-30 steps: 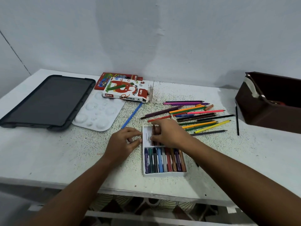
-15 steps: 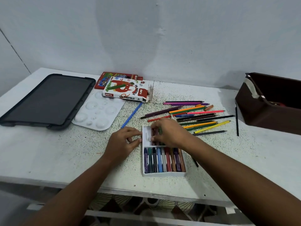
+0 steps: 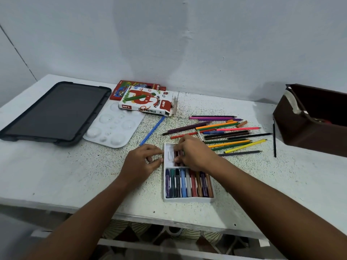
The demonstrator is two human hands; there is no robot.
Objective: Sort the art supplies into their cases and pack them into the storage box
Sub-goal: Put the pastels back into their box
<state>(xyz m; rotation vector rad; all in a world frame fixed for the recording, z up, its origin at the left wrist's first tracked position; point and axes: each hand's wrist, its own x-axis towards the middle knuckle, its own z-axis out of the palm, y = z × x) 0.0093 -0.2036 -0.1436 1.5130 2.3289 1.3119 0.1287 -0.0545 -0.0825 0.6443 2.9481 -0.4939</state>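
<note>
Both forearms are bare to the frame edge (no sleeves, watch or rings visible).

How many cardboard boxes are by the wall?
2: the oil pastel box lies near the wall, and a red box sits partly under it, behind. None seems hidden.

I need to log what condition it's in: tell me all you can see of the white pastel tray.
The white pastel tray looks like thin moulded plastic and lies flat near the table's front edge. Its near row is full of upright-laid oil pastels; the far row is mostly empty. The left hand steadies its left rim, and the right hand presses dark pastels into the far row.
</note>
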